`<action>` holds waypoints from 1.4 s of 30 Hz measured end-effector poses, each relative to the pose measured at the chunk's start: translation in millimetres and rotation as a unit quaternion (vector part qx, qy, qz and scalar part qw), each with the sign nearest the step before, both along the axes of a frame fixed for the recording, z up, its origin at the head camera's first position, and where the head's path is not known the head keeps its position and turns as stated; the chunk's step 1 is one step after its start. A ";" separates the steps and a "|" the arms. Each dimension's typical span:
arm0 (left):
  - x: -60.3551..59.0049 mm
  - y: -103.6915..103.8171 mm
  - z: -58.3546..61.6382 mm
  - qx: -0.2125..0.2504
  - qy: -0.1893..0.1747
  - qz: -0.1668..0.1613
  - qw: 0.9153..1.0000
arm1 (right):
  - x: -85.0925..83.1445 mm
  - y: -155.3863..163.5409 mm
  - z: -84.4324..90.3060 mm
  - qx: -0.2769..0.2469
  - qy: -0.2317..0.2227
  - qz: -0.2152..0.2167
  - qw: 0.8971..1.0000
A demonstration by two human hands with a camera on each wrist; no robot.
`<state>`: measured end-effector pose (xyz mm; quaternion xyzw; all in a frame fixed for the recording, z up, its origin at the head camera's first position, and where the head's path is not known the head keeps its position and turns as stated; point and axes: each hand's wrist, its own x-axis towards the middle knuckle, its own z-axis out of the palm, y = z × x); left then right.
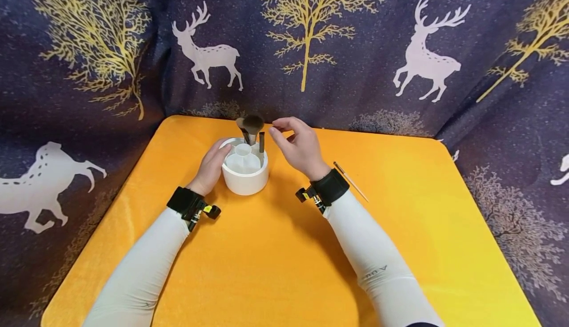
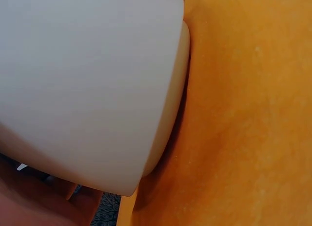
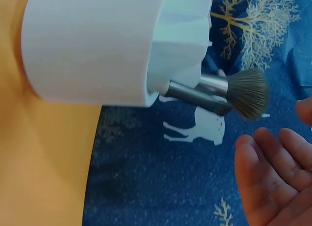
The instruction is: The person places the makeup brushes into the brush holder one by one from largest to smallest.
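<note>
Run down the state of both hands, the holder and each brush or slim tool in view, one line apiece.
White divided holder: upright, open-topped.
Large dark makeup brush: in holder, bristles up.
Tan-tipped brush: in holder, tip up, partly hidden.
Slim dark-topped tool: in holder, upright.
Thin pale-handled brush: lying on the orange tabletop.
Left hand: gripping holder's side.
Right hand: empty, fingers bent.

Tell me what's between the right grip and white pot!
In the right wrist view, a fluffy brush and dark stick poke from the white pot toward the right grip.
</note>
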<state>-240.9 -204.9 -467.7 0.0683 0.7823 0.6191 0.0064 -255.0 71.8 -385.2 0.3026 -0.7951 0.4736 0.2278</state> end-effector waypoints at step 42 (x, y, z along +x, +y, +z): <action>-1.2 1.8 0.0 0.004 -0.005 0.005 1.000 | 8.6 126.7 -21.6 0.061 -0.068 -0.123 0.988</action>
